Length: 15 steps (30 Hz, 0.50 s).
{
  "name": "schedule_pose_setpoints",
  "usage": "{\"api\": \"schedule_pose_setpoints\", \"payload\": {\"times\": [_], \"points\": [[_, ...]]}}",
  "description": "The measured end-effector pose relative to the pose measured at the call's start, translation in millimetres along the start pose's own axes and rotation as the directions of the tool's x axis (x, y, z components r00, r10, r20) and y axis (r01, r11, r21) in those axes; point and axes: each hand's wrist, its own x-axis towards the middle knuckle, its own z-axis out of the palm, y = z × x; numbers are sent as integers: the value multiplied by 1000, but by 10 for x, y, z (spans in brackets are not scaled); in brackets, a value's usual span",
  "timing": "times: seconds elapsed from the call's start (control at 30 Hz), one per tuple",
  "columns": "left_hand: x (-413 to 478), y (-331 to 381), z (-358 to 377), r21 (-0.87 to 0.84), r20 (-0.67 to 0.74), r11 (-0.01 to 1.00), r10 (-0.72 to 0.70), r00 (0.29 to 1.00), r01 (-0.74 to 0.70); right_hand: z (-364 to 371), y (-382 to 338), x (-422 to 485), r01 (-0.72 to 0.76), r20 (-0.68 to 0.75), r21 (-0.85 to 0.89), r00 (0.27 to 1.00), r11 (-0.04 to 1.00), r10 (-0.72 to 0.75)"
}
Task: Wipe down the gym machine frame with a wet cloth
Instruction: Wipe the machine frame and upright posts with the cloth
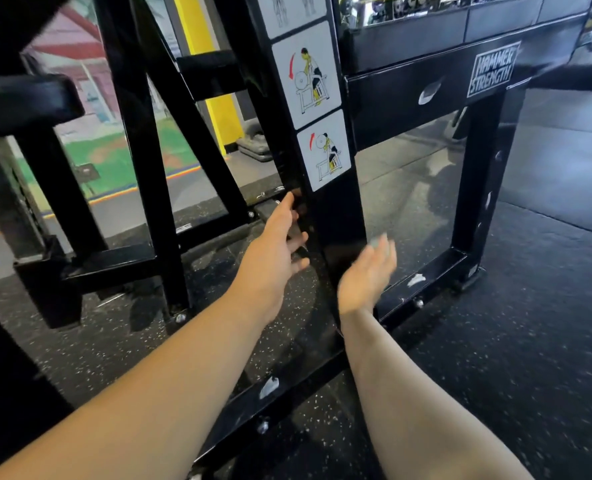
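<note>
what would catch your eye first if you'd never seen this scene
Two bare forearms reach in from the bottom, the left hand and right hand open on either side of a glossy black upright post; no cloth shows clearly. Above them, white instruction stickers run up the post, and a Hammer Strength logo marks the crossbeam at upper right.

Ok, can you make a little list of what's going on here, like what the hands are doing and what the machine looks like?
place: gym with speckled rubber floor
machine: black frame upright post
stickers: exercise drawings on the post
logo: Hammer Strength plate
left hand: open, fingers at the post's left edge
right hand: open, blurred, beside the post
cloth: none clearly visible
</note>
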Motion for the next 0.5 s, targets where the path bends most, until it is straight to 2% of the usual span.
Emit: {"api": "schedule_pose_setpoints", "payload": {"times": [0.03, 0.07, 0.1, 0.17, 0.2, 0.27, 0.33, 0.37, 0.4, 0.43, 0.47, 0.5], "points": [[9, -21, 1, -10, 5, 1000, 3, 1000, -3, -25, 77, 5, -177, -3, 55, 984, 983, 177], [13, -39, 0, -20, 5, 1000, 11, 1000, -11, -14, 31, -23, -234, -16, 84, 972, 969, 236], [44, -63, -7, -27, -4, 999, 21, 1000, -21, 34, -127, -66, -190, -40, 98, 980, 977, 194], [104, -97, -25, -83, -36, 996, 15, 999, -18, 185, -608, -194, 57, -57, 140, 997, 988, -50], [134, -124, -35, -129, -55, 992, -12, 998, 5, 251, -837, -252, 198, -56, 166, 980, 966, -191], [169, -179, -62, -188, -80, 982, -44, 996, 28, 315, -1053, -318, 454, -61, 160, 891, 876, -451], [168, -223, -69, -187, -88, 982, -33, 996, 16, 315, -798, -298, 579, -74, 58, 815, 813, -575], [160, -232, -56, -164, -81, 987, -19, 996, 6, 287, -559, -274, 545, -83, 36, 837, 838, -541], [139, -239, -36, -134, -76, 991, -8, 997, -2, 230, -309, -277, 424, -93, 63, 904, 904, -417], [138, -255, -24, -105, -73, 994, -2, 997, -6, 165, -63, -293, 228, -86, 128, 972, 965, -218], [136, -271, -10, -91, -72, 996, -2, 997, -4, 101, 157, -306, -7, -66, 184, 998, 983, 19], [153, -311, 9, -85, -87, 996, -8, 996, 0, 47, 318, -298, -211, -65, 212, 971, 954, 229]]}}
